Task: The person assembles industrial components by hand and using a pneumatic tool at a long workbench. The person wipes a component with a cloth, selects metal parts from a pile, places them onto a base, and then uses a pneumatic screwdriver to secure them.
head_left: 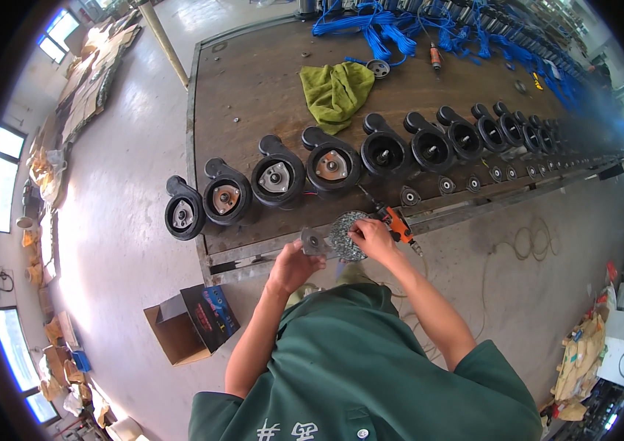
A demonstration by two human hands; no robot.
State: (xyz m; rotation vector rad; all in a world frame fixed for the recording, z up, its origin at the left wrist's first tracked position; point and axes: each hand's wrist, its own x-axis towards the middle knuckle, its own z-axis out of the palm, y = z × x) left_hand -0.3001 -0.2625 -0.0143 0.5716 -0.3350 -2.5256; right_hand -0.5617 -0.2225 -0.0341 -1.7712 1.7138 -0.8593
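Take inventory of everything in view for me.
Table: one, brown, ahead
Housings: over ten, black, across table
Fitted plates: four, metallic, inside leftmost housings
Loose plates: several, grey, near edge
Cloth: one, green, behind housings
Power tool: one, orange and black, near edge
Screwdriver-like tool: one, orange, far side
Cords: many, blue, far side
Carton: one, brown and black, floor left
Small parts: many, grey, by right hand
Metal plate: one, grey, left hand
Shirt: one, green, bottom
Left hand: one, bare, holding plate
Right hand: one, bare, at parts
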